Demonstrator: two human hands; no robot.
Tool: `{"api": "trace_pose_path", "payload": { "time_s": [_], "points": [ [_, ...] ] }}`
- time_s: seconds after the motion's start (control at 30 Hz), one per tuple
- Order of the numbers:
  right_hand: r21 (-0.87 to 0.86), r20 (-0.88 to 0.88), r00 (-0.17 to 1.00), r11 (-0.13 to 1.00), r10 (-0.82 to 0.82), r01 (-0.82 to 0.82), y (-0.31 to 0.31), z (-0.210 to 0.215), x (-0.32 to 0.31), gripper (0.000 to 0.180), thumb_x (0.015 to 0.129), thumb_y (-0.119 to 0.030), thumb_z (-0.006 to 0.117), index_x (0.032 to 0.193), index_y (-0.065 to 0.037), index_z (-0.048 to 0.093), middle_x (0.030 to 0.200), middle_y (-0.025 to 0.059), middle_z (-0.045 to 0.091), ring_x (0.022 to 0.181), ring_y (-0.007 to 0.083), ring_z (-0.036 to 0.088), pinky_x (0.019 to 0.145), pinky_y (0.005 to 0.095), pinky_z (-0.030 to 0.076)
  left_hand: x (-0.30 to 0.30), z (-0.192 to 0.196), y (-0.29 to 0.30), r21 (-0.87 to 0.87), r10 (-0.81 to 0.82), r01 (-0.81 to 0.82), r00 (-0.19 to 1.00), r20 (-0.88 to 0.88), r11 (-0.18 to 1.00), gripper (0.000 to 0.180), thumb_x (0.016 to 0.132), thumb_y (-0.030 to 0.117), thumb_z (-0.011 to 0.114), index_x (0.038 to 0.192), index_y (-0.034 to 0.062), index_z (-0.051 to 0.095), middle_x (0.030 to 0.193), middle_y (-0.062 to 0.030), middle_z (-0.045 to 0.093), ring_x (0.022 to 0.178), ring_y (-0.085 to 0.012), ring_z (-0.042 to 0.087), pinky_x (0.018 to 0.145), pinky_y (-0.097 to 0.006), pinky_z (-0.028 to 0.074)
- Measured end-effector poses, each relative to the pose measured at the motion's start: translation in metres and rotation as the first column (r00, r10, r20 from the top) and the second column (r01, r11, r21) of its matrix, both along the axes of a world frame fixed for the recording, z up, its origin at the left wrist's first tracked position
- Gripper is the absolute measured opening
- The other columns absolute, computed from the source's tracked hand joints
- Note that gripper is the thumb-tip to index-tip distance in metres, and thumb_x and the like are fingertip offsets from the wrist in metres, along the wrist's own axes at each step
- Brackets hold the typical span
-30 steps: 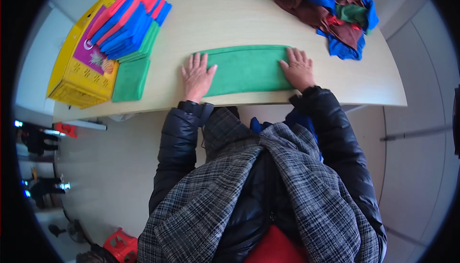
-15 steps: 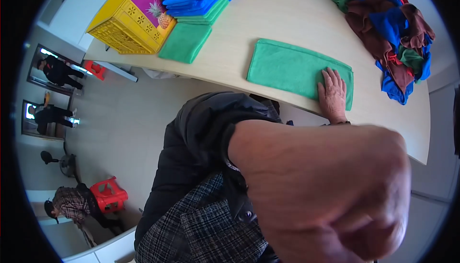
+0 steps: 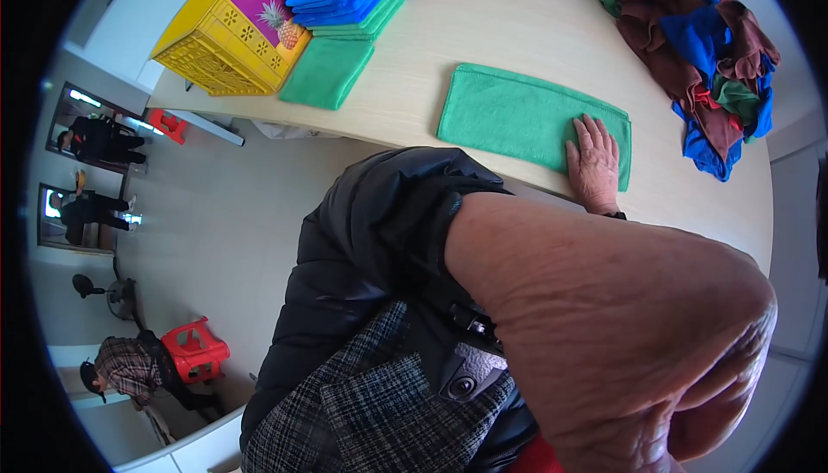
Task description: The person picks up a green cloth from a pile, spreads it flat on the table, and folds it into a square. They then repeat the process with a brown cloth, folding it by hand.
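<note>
On the pale table (image 3: 543,25) lies a folded green cloth (image 3: 513,115), my right hand (image 3: 593,165) flat and fingers outstretched on its right end, gripping nothing. My left hand (image 3: 655,326), curled, fills the lower right; I cannot tell whether it holds anything. A yellow crate (image 3: 211,55) bears a purple pineapple label (image 3: 244,0).

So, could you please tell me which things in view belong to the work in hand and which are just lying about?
In the work, it seems:
green cloth under the right hand
folded cloths stacked beside the yellow crate
crumpled cloth heap on the table

Lying about, apparently:
red stool at lower left
smaller-looking red stool beyond the table's left end
</note>
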State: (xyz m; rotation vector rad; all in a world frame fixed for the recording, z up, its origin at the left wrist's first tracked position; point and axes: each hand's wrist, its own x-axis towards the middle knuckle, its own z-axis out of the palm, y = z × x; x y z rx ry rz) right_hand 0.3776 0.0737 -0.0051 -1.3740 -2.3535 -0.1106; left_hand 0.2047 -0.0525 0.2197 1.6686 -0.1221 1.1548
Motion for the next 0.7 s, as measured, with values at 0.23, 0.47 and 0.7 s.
{"api": "trace_pose_path", "payload": {
  "time_s": [0.23, 0.47, 0.7],
  "points": [
    [0.007, 0.009, 1.0, 1.0, 0.006, -0.006, 0.001, -0.001, -0.004, 0.048, 0.097, -0.031, 0.055, 0.14, -0.01, 0.052, 0.149, 0.0109, 0.047, 0.142, 0.0325, 0.038, 0.118, 0.0499, 0.027, 0.008, 0.004, -0.007, 0.001, -0.023, 0.023, 0.997, -0.07, 1.0, 0.022, 0.093, 0.021, 0.069, 0.08, 0.0026, 0.071, 0.063, -0.0067, 0.062, 0.058, -0.0136, 0.06, 0.054, -0.029, 0.048],
    [0.01, -0.012, 1.0, 1.0, 0.019, -0.019, -0.001, -0.004, 0.0, 0.047, 0.097, -0.031, 0.055, 0.14, -0.01, 0.052, 0.148, 0.0117, 0.048, 0.141, 0.0332, 0.038, 0.117, 0.0501, 0.028, -0.002, 0.01, -0.015, 0.0, -0.054, 0.054, 0.99, -0.129, 0.999, 0.022, 0.092, 0.023, 0.072, 0.082, 0.0035, 0.073, 0.058, -0.0044, 0.061, 0.054, -0.0101, 0.058, 0.051, -0.027, 0.046],
    [-0.113, -0.059, 0.997, 0.992, 0.042, -0.049, -0.001, 0.014, 0.005, 0.052, 0.099, -0.035, 0.051, 0.143, -0.006, 0.048, 0.15, 0.0152, 0.045, 0.143, 0.0357, 0.035, 0.117, 0.0512, 0.028, -0.11, -0.14, 0.05, 0.51, 0.71, -0.86, -0.346, -0.613, 0.022, 0.037, 0.089, 0.039, 0.072, 0.077, 0.0041, 0.067, 0.072, -0.0133, 0.066, 0.067, -0.0292, 0.064, 0.061, -0.041, 0.048]
  ]
}}
